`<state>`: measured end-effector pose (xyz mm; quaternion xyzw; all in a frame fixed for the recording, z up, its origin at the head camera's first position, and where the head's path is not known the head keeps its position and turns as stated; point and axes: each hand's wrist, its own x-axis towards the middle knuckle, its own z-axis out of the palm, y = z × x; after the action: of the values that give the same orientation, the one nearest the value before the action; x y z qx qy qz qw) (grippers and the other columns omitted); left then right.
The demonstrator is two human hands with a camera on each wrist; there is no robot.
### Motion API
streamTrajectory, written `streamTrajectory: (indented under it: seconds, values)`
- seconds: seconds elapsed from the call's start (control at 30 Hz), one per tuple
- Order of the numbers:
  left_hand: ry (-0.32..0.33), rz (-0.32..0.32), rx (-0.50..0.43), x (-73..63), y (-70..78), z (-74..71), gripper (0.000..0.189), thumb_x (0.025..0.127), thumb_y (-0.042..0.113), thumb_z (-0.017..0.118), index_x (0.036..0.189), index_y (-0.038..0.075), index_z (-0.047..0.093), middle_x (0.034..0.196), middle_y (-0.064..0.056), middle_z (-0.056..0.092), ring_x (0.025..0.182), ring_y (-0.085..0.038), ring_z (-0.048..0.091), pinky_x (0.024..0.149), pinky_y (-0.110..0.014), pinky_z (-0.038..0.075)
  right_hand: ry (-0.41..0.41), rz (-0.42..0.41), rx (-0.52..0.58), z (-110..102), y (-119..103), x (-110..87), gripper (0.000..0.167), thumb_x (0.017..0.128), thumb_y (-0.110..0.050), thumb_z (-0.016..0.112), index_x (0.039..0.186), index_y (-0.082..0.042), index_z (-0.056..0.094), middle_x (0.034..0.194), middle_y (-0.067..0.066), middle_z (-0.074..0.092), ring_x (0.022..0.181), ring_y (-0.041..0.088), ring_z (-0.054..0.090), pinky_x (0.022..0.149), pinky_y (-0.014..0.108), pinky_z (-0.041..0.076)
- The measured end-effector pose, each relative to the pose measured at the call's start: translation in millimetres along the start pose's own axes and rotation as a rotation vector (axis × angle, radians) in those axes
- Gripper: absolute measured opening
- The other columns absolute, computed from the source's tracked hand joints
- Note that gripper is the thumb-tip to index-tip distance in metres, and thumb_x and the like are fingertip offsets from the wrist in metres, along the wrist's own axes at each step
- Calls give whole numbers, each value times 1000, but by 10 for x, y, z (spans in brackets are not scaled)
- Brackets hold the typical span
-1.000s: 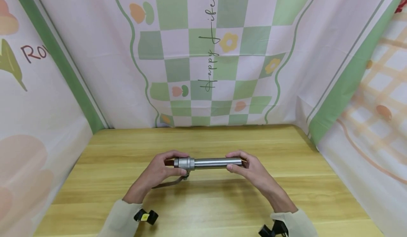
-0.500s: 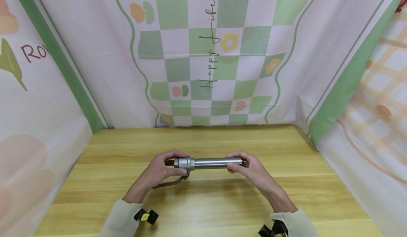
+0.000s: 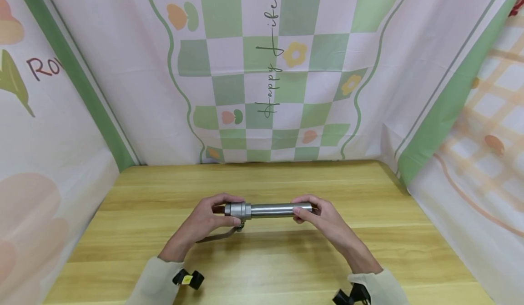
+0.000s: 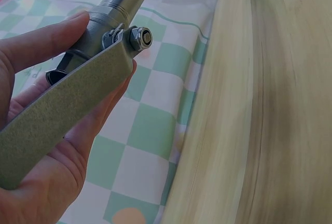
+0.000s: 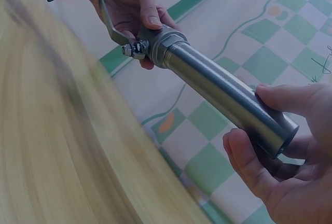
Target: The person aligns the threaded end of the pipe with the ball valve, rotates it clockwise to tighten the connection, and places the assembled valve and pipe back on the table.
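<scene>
My left hand grips a steel ball valve, thumb on the near side and fingers on the far side. The valve's flat lever handle runs back past the palm, fixed by a nut. A smooth steel pipe joins the valve, with a few threads showing at the joint in the right wrist view. Around the pipe's free end, my right hand holds with thumb and fingers. Valve and pipe lie level, left to right, above the table.
A wood-grain table spreads beneath both hands. Behind it hangs a green-and-white checked curtain, with printed cloth at the left and right sides. Black wrist cameras sit on both sleeves.
My right thumb and fingertips have shifted slightly around the pipe's end. The left hand and the valve stay in place.
</scene>
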<state>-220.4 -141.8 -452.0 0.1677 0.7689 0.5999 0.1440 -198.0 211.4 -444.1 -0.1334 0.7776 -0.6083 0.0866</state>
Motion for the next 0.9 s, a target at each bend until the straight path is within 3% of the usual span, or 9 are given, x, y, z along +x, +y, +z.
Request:
streamTrajectory:
  seconds: [0.6, 0.9]
  values:
    - [-1, 2, 2, -3, 9, 10, 46, 92, 27, 89, 135, 20, 75, 135, -17, 68, 113, -34, 67, 88, -40, 57, 13, 5, -4, 10, -1, -9, 36, 111, -26, 67, 133, 3, 67, 122, 19, 65, 106, 19, 71, 98, 34, 60]
    - [-3, 2, 1, -3, 0, 23, 45, 92, 27, 89, 135, 21, 75, 136, -17, 69, 112, -32, 67, 88, -40, 58, 38, 43, -1, 4, -20, -21, 36, 107, -24, 71, 131, 2, 70, 146, 24, 60, 107, 27, 75, 101, 42, 58]
